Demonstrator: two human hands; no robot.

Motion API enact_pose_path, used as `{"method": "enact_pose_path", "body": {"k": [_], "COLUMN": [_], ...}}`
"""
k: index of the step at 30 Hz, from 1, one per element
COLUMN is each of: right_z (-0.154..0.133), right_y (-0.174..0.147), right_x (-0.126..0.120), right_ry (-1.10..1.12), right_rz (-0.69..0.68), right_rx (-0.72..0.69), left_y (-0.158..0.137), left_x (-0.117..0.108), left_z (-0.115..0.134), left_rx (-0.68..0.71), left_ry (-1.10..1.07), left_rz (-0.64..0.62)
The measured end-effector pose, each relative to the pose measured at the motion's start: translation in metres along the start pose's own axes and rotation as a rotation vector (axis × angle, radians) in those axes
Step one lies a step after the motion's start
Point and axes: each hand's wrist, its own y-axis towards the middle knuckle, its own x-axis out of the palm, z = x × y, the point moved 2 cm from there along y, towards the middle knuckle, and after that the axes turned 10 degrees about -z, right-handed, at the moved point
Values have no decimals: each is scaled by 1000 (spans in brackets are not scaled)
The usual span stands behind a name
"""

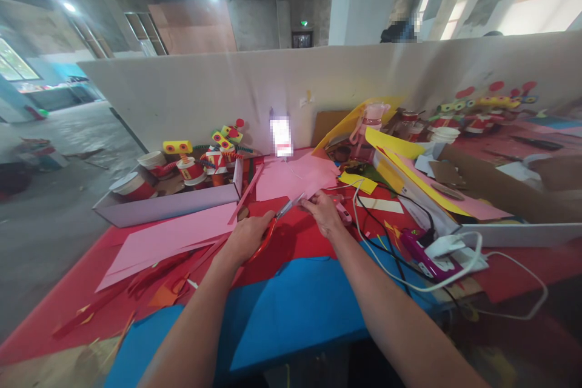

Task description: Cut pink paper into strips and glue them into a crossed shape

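Item, in the left hand [250,235]: one pair of scissors [285,208] with orange-red handles, the grip closed round them, blades pointing forward over the middle of the table [54,315]. Item, right hand [324,213]: fingertips drawn close at the blade tips; whether they pinch a small piece (too slight and blurred to tell) cannot be made out. Progress, by judgement: cutting is in hand, and whatever lies at the blades appears unfinished. Apparently complete, or nearly so: paper-cup figures with yellow tube heads [177,147], standing in a white box [168,212] at the left. Apparently left over for use: a broad pink sheet [297,177] ahead of the hands and long pink sheets [170,245] beside the box. Orange-red scraps [166,294] lie near the left forearm, suggesting earlier cuts. Surroundings: a blue sheet [300,294] under the forearms; a pink bottle [373,114] behind yellow card; a cardboard-lined box [531,235] at the right; a white panel [204,97] across the back. Obstructions: a white cable [477,254] and black cords looping beside the right forearm, leading about a purple power strip [418,254], and a pink tool, partly hidden, just beside the right hand.
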Motion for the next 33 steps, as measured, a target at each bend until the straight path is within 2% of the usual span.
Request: {"method": "enact_pose_path", "body": {"k": [33], "right_z": [4], "right_y": [2], "right_x": [-3], "right_ry": [15], "right_rz": [14], "right_rx": [4], "left_y": [1], "left_x": [-2], "left_z": [0], "left_rx": [-4], "left_ry": [-25], "left_rz": [7]}}
